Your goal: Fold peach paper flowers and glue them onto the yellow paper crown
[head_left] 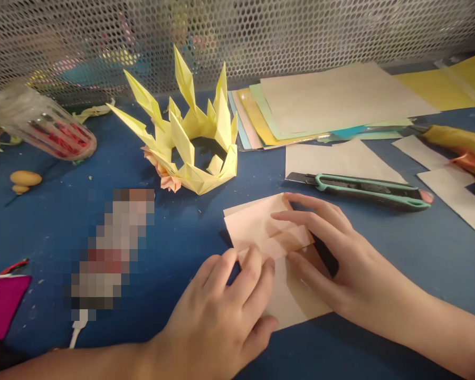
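Observation:
A pale pink sheet of paper (301, 295), partly folded over at its far end, lies on the blue table in front of me. My left hand (229, 301) rests on the near left part of the fold, its fingers bent and pressing the paper. On the right side, my right hand (332, 253) touches the folded flap with spread fingers, its thumb on the lower layer. Beyond the paper stands a yellow folded-paper crown (206, 177) with tall points and pink paper flowers at its left side.
A green cutter (368, 189) lies behind my right hand, beside cut paper pieces. Coloured sheets (340, 100) are stacked at the back. A yellow glue gun (459, 145) is far right. At left are a clear jar (51, 126), a blurred object with a cable and a magenta item (3, 306).

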The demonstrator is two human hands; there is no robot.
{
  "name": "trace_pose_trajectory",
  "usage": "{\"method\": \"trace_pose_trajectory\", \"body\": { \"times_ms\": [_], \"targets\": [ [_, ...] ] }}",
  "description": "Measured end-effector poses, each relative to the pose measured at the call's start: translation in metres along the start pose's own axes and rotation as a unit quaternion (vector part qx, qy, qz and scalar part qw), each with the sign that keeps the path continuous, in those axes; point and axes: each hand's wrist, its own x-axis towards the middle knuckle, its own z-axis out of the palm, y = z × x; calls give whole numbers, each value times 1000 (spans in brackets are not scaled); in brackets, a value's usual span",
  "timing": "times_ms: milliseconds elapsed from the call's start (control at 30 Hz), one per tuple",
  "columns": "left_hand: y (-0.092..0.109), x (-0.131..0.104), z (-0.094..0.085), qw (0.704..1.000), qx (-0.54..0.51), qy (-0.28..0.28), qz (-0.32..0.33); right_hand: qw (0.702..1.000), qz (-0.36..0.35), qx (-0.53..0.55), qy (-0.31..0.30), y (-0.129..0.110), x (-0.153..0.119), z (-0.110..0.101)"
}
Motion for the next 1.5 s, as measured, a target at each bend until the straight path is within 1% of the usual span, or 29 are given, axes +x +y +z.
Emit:
{"method": "trace_pose_trajectory", "body": {
  "times_ms": [100,267,300,367,400,467,500,533,600,667,700,767,900,967,1033,1100,1167,1233,1267,1367,1433,1500],
  "targets": [
    [-1,2,-3,1000,-19,16,1,1000,-2,11,9,0,2,-3],
    [-6,7,-6,999,-38,12,-6,996,3,68,59,0,8,-8],
    [-7,8,-6,999,-34,16,-9,995,-2,83,57,-1,9,-9],
    [-9,10,-7,1000,-12,21,-8,991,-40,129,19,-3,8,-12],
    [-10,11,-8,1000,0,27,-7,984,-69,162,-12,-3,8,-14],
    [-11,14,-10,999,12,43,-1,962,-117,237,-71,-4,6,-17],
    [-11,15,-10,999,14,51,2,953,-127,262,-85,-4,5,-19],
    [-11,16,-11,998,11,57,3,950,-128,270,-86,-4,5,-20],
    [-10,17,-11,998,-3,65,-2,963,-118,233,-62,-1,6,-20],
    [-8,15,-9,997,-26,66,-10,981,-120,152,-22,4,10,-18],
    [-8,14,-8,997,-40,62,-12,985,-131,115,-5,6,12,-16],
    [-7,11,-5,996,-67,54,-16,985,-163,63,7,11,15,-13],
    [-7,8,-3,993,-103,39,-41,980,-198,18,2,16,15,-13],
    [-10,8,-3,994,-97,29,-43,975,-223,4,-25,17,14,-15],
    [-12,9,-4,996,-74,25,-33,963,-258,1,-78,16,14,-18],
    [-14,10,-4,998,-53,29,-25,947,-291,16,-136,15,17,-21],
    [-15,11,-3,998,-47,45,-20,932,-311,53,-181,14,20,-22],
    [-14,12,-3,996,-57,63,-16,924,-310,93,-203,14,23,-21],
    [-14,12,-3,995,-67,74,-16,927,-298,108,-201,13,24,-20],
    [-12,14,-6,991,-102,88,-15,944,-226,147,-188,11,22,-13],
    [-11,14,-9,990,-111,83,10,952,-177,172,-178,9,19,-9],
    [-9,13,-10,990,-97,87,46,962,-140,185,-146,6,16,-4]
  ]
}}
